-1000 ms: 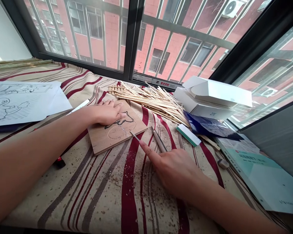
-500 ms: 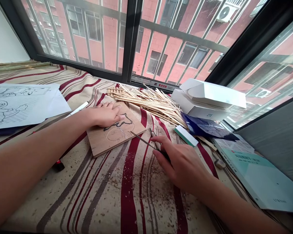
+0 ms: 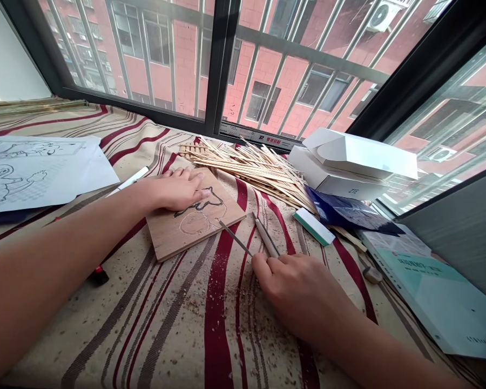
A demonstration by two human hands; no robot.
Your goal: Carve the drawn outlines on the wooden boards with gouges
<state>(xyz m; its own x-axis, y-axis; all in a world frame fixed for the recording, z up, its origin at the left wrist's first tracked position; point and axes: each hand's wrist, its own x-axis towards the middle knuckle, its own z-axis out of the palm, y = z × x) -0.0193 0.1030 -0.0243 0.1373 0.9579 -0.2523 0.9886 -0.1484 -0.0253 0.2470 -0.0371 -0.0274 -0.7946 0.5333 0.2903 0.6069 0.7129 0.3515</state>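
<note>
My left hand [image 3: 180, 189] lies flat on the upper part of a square wooden board [image 3: 166, 240], its fingers stretched out. The board bears a dark outline and, below it, a pale carved curve. In my closed right hand [image 3: 291, 281] is a carving tool [image 3: 235, 237] with a thin metal shaft. Its tip meets the board near the right edge, beside the carved curve; the handle is hidden in my fist. A grey pen-like tool [image 3: 266, 236] lies on the cloth just beyond my right knuckles.
Wood chips [image 3: 198, 302] litter the striped cloth [image 3: 178, 346]. Thin wooden sticks [image 3: 247, 170] are piled by the window, near a white box [image 3: 348, 162]. A green-and-white box [image 3: 314, 227] and a book [image 3: 433, 292] lie right; drawings [image 3: 36, 167] and a white marker [image 3: 129, 181] lie left.
My right hand has turned over and its fingers have curled in around the carving tool, baring the pen-like tool. My left hand stays on the board. The view has shifted slightly.
</note>
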